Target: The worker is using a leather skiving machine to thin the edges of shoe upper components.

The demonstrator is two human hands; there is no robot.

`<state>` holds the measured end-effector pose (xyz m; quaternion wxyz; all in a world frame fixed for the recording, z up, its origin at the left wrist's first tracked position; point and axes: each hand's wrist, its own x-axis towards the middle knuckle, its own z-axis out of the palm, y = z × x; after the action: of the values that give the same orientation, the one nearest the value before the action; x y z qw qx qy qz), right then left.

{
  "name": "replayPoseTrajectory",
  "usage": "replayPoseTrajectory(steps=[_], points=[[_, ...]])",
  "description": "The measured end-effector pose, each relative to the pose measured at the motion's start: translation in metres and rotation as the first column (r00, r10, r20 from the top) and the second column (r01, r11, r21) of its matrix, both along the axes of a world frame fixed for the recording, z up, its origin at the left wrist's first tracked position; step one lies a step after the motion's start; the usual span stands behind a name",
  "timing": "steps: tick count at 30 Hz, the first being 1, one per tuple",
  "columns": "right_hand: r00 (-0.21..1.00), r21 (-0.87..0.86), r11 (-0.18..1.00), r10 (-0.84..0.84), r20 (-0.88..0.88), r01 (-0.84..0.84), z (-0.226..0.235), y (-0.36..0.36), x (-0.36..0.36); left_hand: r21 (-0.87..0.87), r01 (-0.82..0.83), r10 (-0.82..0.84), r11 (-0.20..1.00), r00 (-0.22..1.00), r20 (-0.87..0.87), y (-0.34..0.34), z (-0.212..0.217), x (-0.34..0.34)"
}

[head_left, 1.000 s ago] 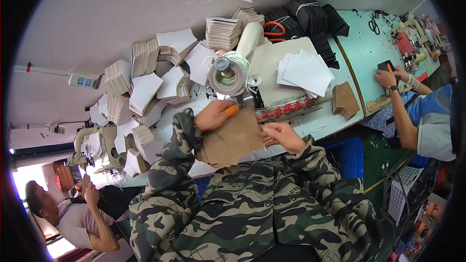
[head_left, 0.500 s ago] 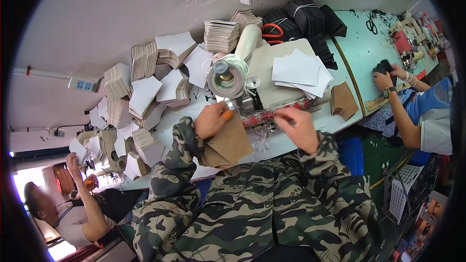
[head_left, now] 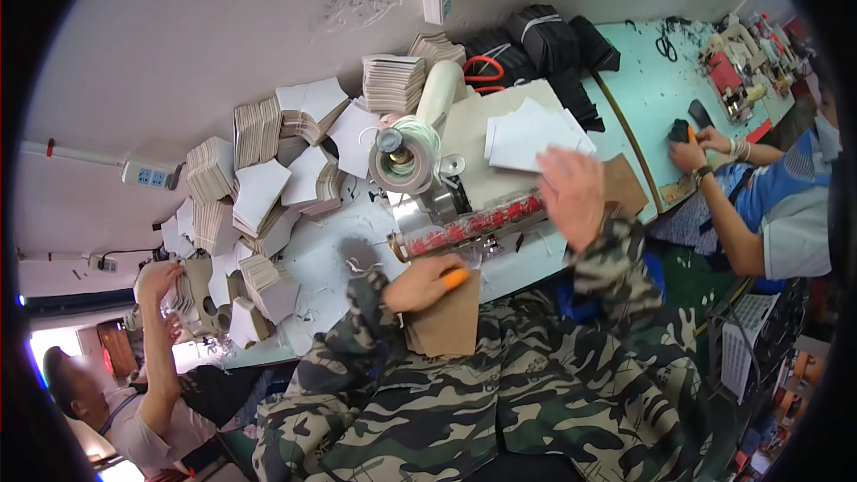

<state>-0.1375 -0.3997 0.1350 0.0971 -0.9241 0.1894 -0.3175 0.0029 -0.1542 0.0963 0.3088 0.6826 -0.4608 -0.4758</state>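
Observation:
My left hand (head_left: 423,285), an orange cover on one finger, grips a small stack of brown cut pieces (head_left: 451,319) at the table's front edge, just before the sewing machine (head_left: 437,98). My right hand (head_left: 572,199) is raised and slightly blurred, its fingers stretched out and nothing visible in them. It hovers by the near edge of the white cut sheets (head_left: 527,136) on the machine's bed. Partly behind that hand lies another brown stack (head_left: 625,183). A red patterned strip (head_left: 486,224) runs along the machine's front.
Bundled stacks of pale cut pieces (head_left: 259,129) crowd the table's left and back. Red-handled scissors (head_left: 485,68) and black bundles (head_left: 544,38) sit behind the machine. One co-worker (head_left: 161,393) is at left, another (head_left: 750,214) at right. A blue bin (head_left: 656,277) stands below.
My left hand has drawn the brown pieces away from the machine, toward me. My right hand has moved right and up toward the white sheets. The view has shifted slightly.

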Motion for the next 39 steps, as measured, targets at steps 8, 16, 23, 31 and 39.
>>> replayPoseTrajectory(steps=[8, 16, 23, 31, 39], points=[[0.922, 0.967, -0.215, 0.330, 0.203, -0.136, -0.063, 0.100, 0.018, 0.047, -0.173, 0.176, 0.984, 0.980, -0.087, 0.005, 0.001, 0.044], [0.946, 0.954, 0.166, 0.252, 0.202, -0.248, -0.062, 0.101, 0.030, 0.041, -0.215, 0.219, 0.976, 0.961, -0.171, -0.004, 0.012, 0.052], [0.889, 0.942, -0.326, 0.450, 0.079, 0.082, -0.085, 0.101, -0.002, 0.056, -0.235, 0.203, 0.970, 0.919, 0.339, -0.009, 0.003, 0.076], [0.950, 0.926, -0.359, 0.229, 0.211, -0.119, -0.063, 0.089, -0.009, 0.098, -0.015, -0.004, 0.995, 0.983, 0.186, -0.023, 0.014, 0.089], [0.996, 0.172, 0.981, 0.089, 0.002, -0.088, 0.005, 0.016, -0.009, 0.080, -0.189, 0.199, 0.979, 0.971, -0.134, -0.002, -0.012, 0.075]])
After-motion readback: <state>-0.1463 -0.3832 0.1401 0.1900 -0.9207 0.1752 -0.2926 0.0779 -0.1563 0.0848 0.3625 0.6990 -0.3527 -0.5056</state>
